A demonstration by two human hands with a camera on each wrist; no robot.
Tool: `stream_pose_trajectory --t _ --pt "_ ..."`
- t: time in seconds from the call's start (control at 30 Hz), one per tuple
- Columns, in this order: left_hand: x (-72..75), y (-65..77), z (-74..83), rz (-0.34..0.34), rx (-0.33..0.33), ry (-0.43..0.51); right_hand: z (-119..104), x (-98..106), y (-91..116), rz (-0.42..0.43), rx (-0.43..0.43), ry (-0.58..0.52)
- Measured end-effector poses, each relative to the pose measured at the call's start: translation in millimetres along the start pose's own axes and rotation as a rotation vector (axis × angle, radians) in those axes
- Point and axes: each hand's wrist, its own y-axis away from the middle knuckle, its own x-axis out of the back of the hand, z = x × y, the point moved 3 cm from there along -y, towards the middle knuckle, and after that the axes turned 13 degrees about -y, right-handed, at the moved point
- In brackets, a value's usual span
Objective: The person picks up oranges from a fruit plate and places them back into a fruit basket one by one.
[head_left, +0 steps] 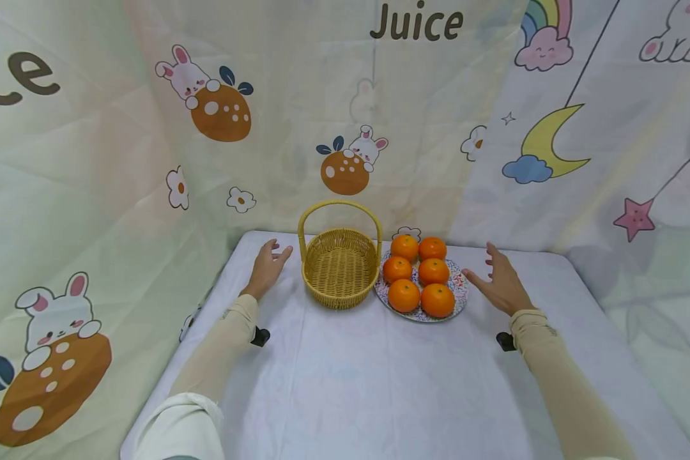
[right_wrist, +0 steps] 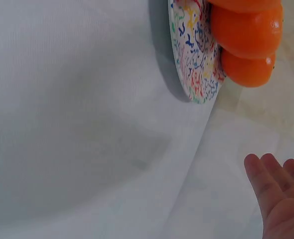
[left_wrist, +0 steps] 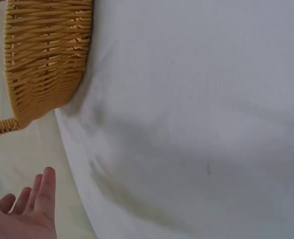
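Note:
A yellow wicker basket (head_left: pixel 338 297) with a tall arched handle stands near the table's back edge; nothing lies inside it. To its right, a plate (head_left: pixel 462 291) with multicoloured speckles bears several oranges (head_left: pixel 437 300) in two columns. My left hand (head_left: pixel 266 268) hovers left of the basket, apart from it, fingers relaxed and holding nothing. Right of the plate my right hand (head_left: pixel 503 281) is held in the air, fingers extended, touching nothing. In the left wrist view the basket's woven side (left_wrist: pixel 47 55) shows beyond the fingers. The right wrist view has the plate rim (right_wrist: pixel 197 74) and oranges (right_wrist: pixel 246 32).
A white cloth covers the table (head_left: pixel 368 383). Printed fabric walls (head_left: pixel 299 96) with rabbits, flowers and a moon close in the back and sides. Dark wrist camera mounts (head_left: pixel 260 337) sit under both sleeves.

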Motion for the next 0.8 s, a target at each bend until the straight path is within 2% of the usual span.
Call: stream_pose_trajectory --t 0.2,0.37,0.47,0.6,0.8 --pt "-22.4 7.4 2.5 -0.088 0.033 0.117 0 -21 8 0.002 -0.002 -0.207" --pt "-40.9 14.0 -1.0 -0.174 0.045 0.174 3 -39 14 0.000 -0.023 -0.273" --pt "-47.9 17.8 -1.3 -0.205 0.033 0.143 4 -48 18 -0.011 -0.022 -0.280" --pt "-52.9 21.4 -1.3 -0.197 0.045 0.098 4 -54 22 -0.030 -0.032 -0.294" --pt "-54.4 22.5 0.9 -0.106 0.047 0.090 6 -57 25 -0.027 -0.035 -0.301"
